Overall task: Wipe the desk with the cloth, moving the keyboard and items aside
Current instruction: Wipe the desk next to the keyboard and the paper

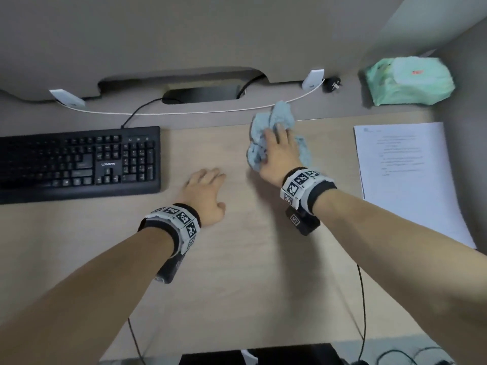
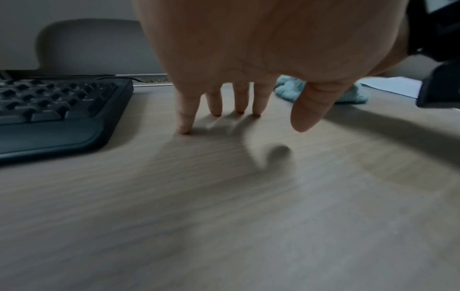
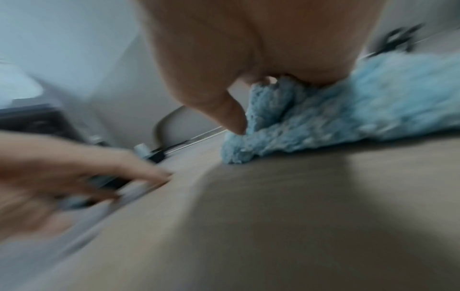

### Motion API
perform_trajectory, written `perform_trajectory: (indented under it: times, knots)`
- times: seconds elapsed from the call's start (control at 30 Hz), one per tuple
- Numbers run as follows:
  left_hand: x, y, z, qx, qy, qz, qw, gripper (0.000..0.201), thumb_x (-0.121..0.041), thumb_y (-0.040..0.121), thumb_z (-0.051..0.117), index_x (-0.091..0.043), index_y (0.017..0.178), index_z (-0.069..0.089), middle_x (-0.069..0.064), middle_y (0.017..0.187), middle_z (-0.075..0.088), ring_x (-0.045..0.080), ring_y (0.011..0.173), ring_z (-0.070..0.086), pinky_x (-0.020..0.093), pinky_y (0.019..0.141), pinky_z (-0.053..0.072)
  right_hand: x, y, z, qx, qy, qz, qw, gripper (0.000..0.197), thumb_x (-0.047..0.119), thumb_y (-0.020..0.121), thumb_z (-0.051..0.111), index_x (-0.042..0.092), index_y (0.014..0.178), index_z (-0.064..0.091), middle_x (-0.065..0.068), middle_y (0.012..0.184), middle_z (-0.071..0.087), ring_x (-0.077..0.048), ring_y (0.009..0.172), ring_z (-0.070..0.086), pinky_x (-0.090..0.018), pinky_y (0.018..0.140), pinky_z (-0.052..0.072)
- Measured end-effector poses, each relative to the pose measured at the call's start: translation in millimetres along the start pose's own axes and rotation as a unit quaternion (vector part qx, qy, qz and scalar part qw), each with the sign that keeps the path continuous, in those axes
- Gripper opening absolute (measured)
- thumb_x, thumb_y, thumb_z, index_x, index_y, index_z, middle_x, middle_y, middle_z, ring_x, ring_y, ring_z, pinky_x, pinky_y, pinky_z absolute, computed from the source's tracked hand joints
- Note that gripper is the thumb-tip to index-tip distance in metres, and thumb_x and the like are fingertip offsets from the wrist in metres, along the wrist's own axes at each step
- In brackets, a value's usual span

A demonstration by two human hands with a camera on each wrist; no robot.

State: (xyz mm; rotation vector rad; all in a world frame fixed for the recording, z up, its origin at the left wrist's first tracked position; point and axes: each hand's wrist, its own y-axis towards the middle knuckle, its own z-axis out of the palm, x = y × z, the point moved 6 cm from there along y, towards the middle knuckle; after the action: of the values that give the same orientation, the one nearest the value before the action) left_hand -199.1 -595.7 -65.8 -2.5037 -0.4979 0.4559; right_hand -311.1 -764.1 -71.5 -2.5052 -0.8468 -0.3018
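Note:
A crumpled light-blue cloth (image 1: 274, 119) lies at the back of the wooden desk (image 1: 237, 272), right of centre. My right hand (image 1: 279, 151) lies on top of it and grips it. In the blurred right wrist view the thumb presses into the cloth (image 3: 348, 110) and a fold bunches up under the palm of my right hand (image 3: 224, 82). My left hand (image 1: 208, 188) holds nothing. In the left wrist view its straight fingertips (image 2: 239, 110) touch the bare desk. The black keyboard (image 1: 79, 162) sits at the left, a short gap from my left hand.
Printed white paper (image 1: 403, 167) lies at the right edge of the desk. A green tissue pack (image 1: 408, 80) sits at the back right corner. A white cable (image 1: 184, 111) and a black plug (image 1: 333, 84) run along the back strip. The keyboard's black lead (image 1: 139, 109) goes to a cable slot.

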Motion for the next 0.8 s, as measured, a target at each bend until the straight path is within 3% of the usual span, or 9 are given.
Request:
perform_trajectory:
  times: [0.13, 0.2, 0.3, 0.37, 0.43, 0.53, 0.67, 0.73, 0.8]
  knots:
    - [21, -2, -14, -0.023, -0.084, -0.008, 0.996, 0.063, -0.026, 0.086, 0.054, -0.016, 0.146, 0.039, 0.0, 0.158, 0.028, 0.025, 0.144, 0.023, 0.035, 0.118, 0.023, 28, -45, 30, 0.033, -0.067, -0.189, 0.979, 0.082, 0.009, 0.071, 0.067, 0.011, 0.145, 0.033, -0.011, 0.152, 0.032, -0.043, 0.14, 0.023, -0.061, 0.107, 0.031]
    - [39, -7, -25, -0.046, -0.117, -0.04, 0.991, 0.055, -0.024, 0.089, 0.052, -0.012, 0.142, 0.044, 0.005, 0.152, 0.036, 0.026, 0.14, 0.032, 0.036, 0.116, 0.028, 7, -43, 23, 0.024, -0.094, -0.176, 0.98, 0.084, 0.009, 0.071, 0.072, 0.014, 0.146, 0.034, -0.01, 0.15, 0.036, -0.044, 0.137, 0.03, -0.056, 0.108, 0.033]
    - [69, -15, -41, -0.07, -0.125, -0.079, 0.987, 0.047, -0.022, 0.092, 0.05, -0.008, 0.136, 0.049, 0.011, 0.143, 0.046, 0.029, 0.132, 0.041, 0.037, 0.109, 0.036, -24, -18, -1, 0.001, -0.093, -0.053, 0.994, 0.078, 0.022, 0.081, 0.073, 0.016, 0.146, 0.031, -0.014, 0.155, 0.025, -0.045, 0.138, 0.028, -0.058, 0.113, 0.029]
    - [87, -20, -51, -0.083, -0.111, -0.086, 0.987, 0.042, -0.02, 0.091, 0.049, -0.006, 0.131, 0.053, 0.014, 0.136, 0.05, 0.032, 0.127, 0.042, 0.04, 0.106, 0.039, -17, 1, -13, -0.004, -0.101, 0.024, 0.995, 0.074, 0.024, 0.082, 0.07, 0.013, 0.144, 0.032, -0.016, 0.156, 0.016, -0.044, 0.137, 0.027, -0.057, 0.112, 0.031]
    - [101, -22, -61, -0.105, -0.091, -0.095, 0.986, 0.037, -0.019, 0.089, 0.048, -0.006, 0.123, 0.056, 0.014, 0.131, 0.053, 0.033, 0.122, 0.042, 0.044, 0.102, 0.042, 15, 19, -10, 0.006, -0.122, 0.051, 0.991, 0.07, 0.023, 0.082, 0.067, 0.01, 0.142, 0.033, -0.016, 0.153, 0.018, -0.044, 0.135, 0.026, -0.058, 0.106, 0.036]
    - [119, -24, -69, -0.115, -0.068, -0.124, 0.983, 0.04, -0.023, 0.089, 0.051, -0.007, 0.125, 0.055, 0.011, 0.139, 0.048, 0.034, 0.127, 0.038, 0.049, 0.103, 0.04, 96, 21, 24, 0.037, -0.12, -0.059, 0.99, 0.068, 0.02, 0.082, 0.065, 0.011, 0.142, 0.035, -0.015, 0.153, 0.021, -0.041, 0.138, 0.024, -0.055, 0.109, 0.033]
    - [139, -25, -68, -0.097, -0.055, -0.137, 0.984, 0.049, -0.028, 0.091, 0.05, -0.012, 0.138, 0.045, 0.007, 0.153, 0.034, 0.032, 0.139, 0.026, 0.052, 0.109, 0.034, 164, -19, 68, 0.1, -0.11, -0.259, 0.954, 0.062, 0.006, 0.081, 0.06, 0.01, 0.14, 0.043, -0.012, 0.155, 0.028, -0.036, 0.143, 0.023, -0.051, 0.114, 0.028]
    - [145, -25, -67, -0.099, -0.056, -0.13, 0.985, 0.05, -0.029, 0.091, 0.051, -0.012, 0.138, 0.045, 0.007, 0.153, 0.034, 0.031, 0.139, 0.026, 0.053, 0.109, 0.034, 150, -9, 56, 0.084, -0.082, -0.254, 0.96, 0.062, 0.001, 0.077, 0.062, 0.011, 0.137, 0.048, -0.014, 0.152, 0.035, -0.038, 0.14, 0.029, -0.051, 0.113, 0.03]
    - [150, -26, -68, -0.102, -0.06, -0.122, 0.985, 0.051, -0.029, 0.091, 0.052, -0.012, 0.139, 0.044, 0.007, 0.153, 0.034, 0.031, 0.14, 0.026, 0.053, 0.11, 0.033, 115, 21, 35, 0.051, -0.073, -0.15, 0.985, 0.062, 0.006, 0.075, 0.064, 0.012, 0.135, 0.048, -0.015, 0.148, 0.037, -0.038, 0.136, 0.035, -0.049, 0.109, 0.035]
